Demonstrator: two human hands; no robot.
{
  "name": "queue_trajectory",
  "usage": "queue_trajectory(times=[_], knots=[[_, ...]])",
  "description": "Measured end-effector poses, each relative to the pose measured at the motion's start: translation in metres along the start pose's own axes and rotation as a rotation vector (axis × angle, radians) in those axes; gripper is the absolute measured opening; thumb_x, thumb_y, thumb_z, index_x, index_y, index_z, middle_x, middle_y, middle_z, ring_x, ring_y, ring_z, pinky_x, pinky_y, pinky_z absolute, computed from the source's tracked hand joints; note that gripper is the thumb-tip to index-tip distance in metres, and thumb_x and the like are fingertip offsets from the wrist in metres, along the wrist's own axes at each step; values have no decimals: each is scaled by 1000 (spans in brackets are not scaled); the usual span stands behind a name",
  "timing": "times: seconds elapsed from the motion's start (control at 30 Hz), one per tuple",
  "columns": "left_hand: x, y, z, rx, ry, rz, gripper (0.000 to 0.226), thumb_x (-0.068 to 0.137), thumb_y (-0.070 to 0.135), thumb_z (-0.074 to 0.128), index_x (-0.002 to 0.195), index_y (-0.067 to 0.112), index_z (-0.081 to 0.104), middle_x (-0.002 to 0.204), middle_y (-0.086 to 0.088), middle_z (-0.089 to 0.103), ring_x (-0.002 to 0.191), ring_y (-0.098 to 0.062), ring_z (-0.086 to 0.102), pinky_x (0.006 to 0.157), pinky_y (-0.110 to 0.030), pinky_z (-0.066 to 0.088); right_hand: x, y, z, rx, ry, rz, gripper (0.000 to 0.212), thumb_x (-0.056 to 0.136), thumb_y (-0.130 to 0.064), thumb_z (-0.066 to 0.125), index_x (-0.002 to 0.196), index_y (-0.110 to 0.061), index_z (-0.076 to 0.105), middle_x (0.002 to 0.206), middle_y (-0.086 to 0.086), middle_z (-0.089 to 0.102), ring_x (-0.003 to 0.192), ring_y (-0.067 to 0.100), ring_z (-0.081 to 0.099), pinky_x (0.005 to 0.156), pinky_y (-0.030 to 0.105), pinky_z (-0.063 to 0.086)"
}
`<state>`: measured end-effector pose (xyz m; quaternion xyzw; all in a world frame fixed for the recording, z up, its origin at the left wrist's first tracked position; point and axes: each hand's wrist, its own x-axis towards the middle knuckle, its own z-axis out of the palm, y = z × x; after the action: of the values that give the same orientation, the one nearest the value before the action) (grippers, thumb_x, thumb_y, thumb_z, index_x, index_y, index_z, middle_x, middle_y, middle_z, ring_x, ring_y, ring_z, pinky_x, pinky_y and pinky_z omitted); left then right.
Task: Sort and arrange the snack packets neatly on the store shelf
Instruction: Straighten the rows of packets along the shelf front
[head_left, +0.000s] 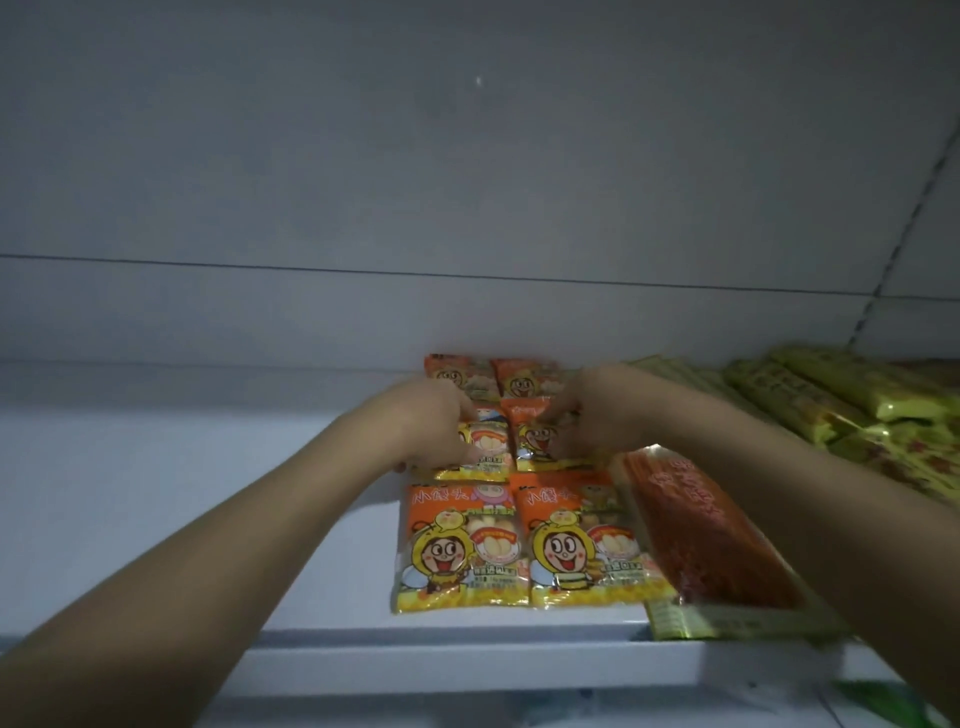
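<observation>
Six orange packets (462, 545), left hand (431, 428), right hand (584, 415) holding.

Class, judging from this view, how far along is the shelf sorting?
Done: front pair and back pair of orange packets lie side by side. In hand: left hand and right hand grip the middle pair. Left: red packet lies askew; green packets are heaped.
</observation>
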<state>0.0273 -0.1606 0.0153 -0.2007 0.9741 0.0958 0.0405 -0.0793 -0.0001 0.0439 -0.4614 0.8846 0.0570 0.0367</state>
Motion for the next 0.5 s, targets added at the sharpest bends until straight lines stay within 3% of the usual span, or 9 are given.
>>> queue_trajectory(times=[0.1,0.27,0.33,0.43,0.5], knots=[[2,-1,5,11,45,10,60,93,46,62,148,29,44,132,-3,61,78,-17,68,54,-24,56,3,-2,4,39,19,34,50,90,-44,66,138,-29,58,137,0,59,122,21,54,83,23,36],[7,-4,11,65,110,34,58,95,47,58,147,29,44,139,-3,58,94,-19,64,55,-19,38,7,-8,14,83,88,78,47,92,-40,66,137,-30,58,137,1,59,120,23,57,90,28,44],[8,-6,10,52,110,29,59,94,49,59,148,30,43,141,-2,57,101,-21,63,64,-23,44,9,-9,15,75,94,80,46,93,-39,65,138,-30,57,137,2,59,120,24,57,93,30,46],[1,-7,10,62,120,41,62,94,54,56,149,31,40,147,-1,51,126,-25,53,96,-35,48,3,-6,15,87,88,80,51,94,-45,61,142,-31,51,142,3,56,127,26,52,102,35,46],[-14,-7,10,72,181,60,60,95,57,51,149,34,38,148,-2,48,130,-27,50,100,-40,47,-11,-5,14,128,92,79,59,96,-53,52,150,-31,39,148,3,50,135,27,45,109,41,40]])
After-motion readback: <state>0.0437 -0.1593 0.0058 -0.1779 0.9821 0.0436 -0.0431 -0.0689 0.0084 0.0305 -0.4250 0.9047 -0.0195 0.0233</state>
